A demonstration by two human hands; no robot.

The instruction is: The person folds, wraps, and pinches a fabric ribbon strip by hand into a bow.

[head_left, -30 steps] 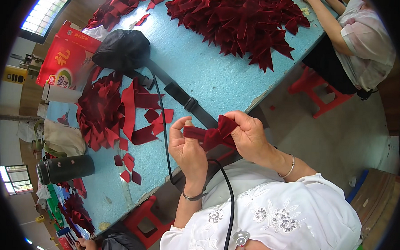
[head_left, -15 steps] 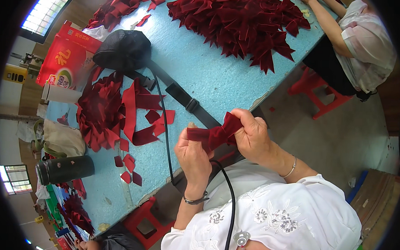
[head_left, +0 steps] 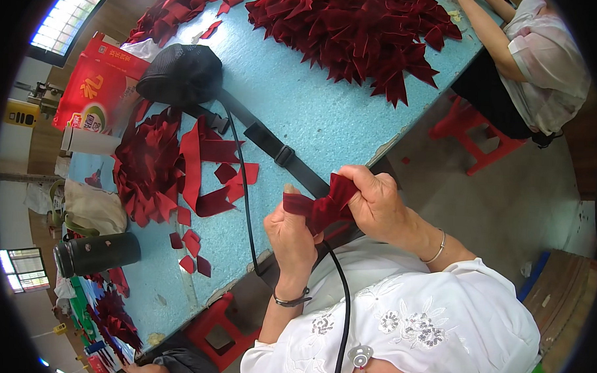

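Note:
A dark red velvet bow [head_left: 322, 210] is stretched between my two hands, above the table's near edge. My left hand [head_left: 289, 233] pinches its left end, thumb on top. The bow's right loop is gripped by my right hand [head_left: 379, 201], fingers curled round it. The bow's gathered middle shows between the hands; the parts under my fingers are hidden. Left of my hands lie a heap of red ribbon pieces [head_left: 148, 168], a long red ribbon strip [head_left: 191, 163] and several small cut scraps [head_left: 191, 242].
A big pile of red bows [head_left: 356, 37] covers the far side of the blue table [head_left: 314, 115]. A black mesh bag [head_left: 181, 75] with a strap, a dark green bottle [head_left: 99, 253] and a red package [head_left: 95, 81] stand at left. A co-worker [head_left: 539, 63] sits far right by a red stool [head_left: 478, 137].
The bow has turned a little in my hands, its right loop now lower and more level. My left hand has shifted slightly down and right.

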